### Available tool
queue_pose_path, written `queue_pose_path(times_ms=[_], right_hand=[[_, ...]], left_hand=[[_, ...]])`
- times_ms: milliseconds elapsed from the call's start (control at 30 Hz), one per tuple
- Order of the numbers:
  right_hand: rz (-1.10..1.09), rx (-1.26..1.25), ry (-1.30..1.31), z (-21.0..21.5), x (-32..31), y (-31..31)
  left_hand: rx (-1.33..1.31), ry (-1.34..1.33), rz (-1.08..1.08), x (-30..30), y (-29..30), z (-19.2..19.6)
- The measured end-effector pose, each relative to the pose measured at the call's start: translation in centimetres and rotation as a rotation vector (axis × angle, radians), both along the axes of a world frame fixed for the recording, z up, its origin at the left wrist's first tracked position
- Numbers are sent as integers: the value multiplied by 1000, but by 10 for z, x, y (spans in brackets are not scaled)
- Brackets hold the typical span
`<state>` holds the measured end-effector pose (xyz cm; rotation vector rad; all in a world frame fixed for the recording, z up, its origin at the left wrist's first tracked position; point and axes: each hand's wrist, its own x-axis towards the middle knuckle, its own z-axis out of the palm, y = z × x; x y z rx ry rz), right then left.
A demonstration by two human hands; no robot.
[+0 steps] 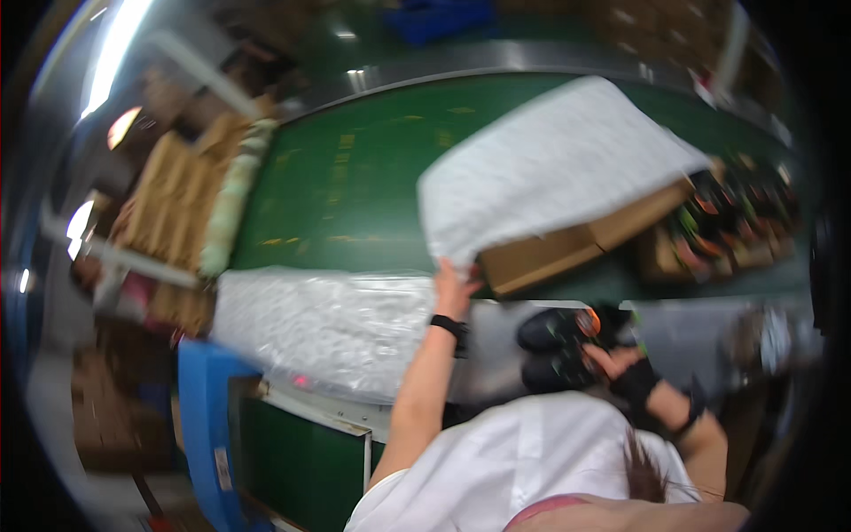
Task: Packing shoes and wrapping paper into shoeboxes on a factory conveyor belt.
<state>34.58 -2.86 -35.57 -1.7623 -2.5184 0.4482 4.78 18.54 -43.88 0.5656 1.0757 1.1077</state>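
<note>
White shirt fills the near edge, and beyond it the green conveyor belt spreads wide. Over its right half lies a white patterned sheet, with a glossy white wrap bundle along the near left side. Under the sheet, a brown carton shows its near wall; right of that, an open shoe carton. On the grey ledge, dark shoes with orange patches sit right beside the right hand. Left hand meets the sheet's near corner; blur stops me telling whether either hand pinches anything. Progress, I'd judge: the carton mostly covered, its near side exposed, this pair outside any carton. Widest room is the belt left of the sheet; between bundle and shoes, the ledge is tight.
</note>
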Motion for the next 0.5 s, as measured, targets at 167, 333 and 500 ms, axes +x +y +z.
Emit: queue_pose_path(times_ms=[167,333,500], right_hand=[[-16,53,491,77,6,62],[-449,-284,1231,133,17,126],[-638,-381,1546,112,3,224]], left_hand=[[-93,-55,3,-3,1,-21],[-45,172,119,-3,-13,-4],[78,510,239,-38,-20,-13]])
